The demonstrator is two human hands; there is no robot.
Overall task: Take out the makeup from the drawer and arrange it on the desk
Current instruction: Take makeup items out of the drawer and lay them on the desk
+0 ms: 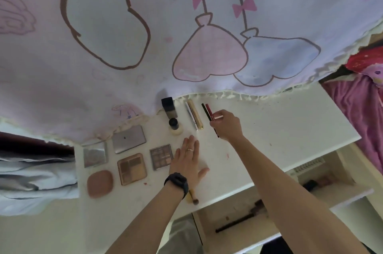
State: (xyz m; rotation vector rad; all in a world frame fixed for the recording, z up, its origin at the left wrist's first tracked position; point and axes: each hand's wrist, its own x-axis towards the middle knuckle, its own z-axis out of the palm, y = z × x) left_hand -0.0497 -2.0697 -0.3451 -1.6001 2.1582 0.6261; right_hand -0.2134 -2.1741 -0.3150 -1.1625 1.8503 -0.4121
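While the drawer stands open nearest me, below the desk edge, with a long dark brush handle and a few blurred items inside, the job looks well along but not finished. A small brush lies at the desk's near edge, partly under my left wrist. My left hand rests flat on the desktop, fingers straight and together, holding nothing, just beside the grey palette.

Farther out, my right hand pinches a slim dark pencil in curled fingertips, its near end sticking out below the hand and low over the desk. A pale bit shows at my fingertips; I cannot tell whether it is a cap or a second stick. I judge the pencil light, stiff and round, so it will likely roll when released, and its tip may be brittle. A pinch at mid-shaft suits it best.

Its long axis runs away from me, leaning slightly left at the far end, nearly parallel to the black and red pencils lying just beyond. Which end is the tip I cannot tell. The gold tube lies left of those, under the cloth's fringe.
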